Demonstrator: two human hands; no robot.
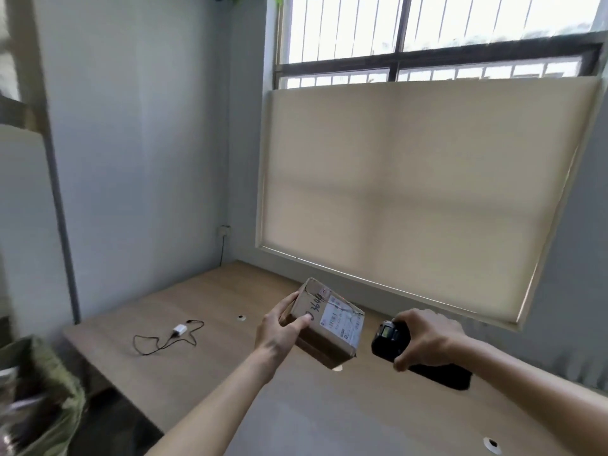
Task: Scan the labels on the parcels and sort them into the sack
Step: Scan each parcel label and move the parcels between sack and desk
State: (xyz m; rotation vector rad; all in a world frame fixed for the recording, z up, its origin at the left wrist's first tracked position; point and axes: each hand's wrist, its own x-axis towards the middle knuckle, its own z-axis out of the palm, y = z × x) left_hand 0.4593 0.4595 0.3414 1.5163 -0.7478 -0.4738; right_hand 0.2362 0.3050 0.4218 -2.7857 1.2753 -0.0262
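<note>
A small brown cardboard parcel [332, 327] with a white printed label and handwritten digits on top is held tilted above the wooden table [230, 373]. My left hand [279, 327] grips its left end, thumb pressed on top. My right hand [427, 337] holds a black handheld scanner [388, 340] just right of the parcel, its small screen facing me and its front end near the label. The green sack [49, 390] stands open at the lower left, beside the table, with blurred parcels inside.
A white charger with a black cable [174, 334] lies on the table's left part. A dark flat object [450, 376] lies under my right hand. A covered window and the wall bound the table's far side. A metal shelf post [62, 205] stands at left.
</note>
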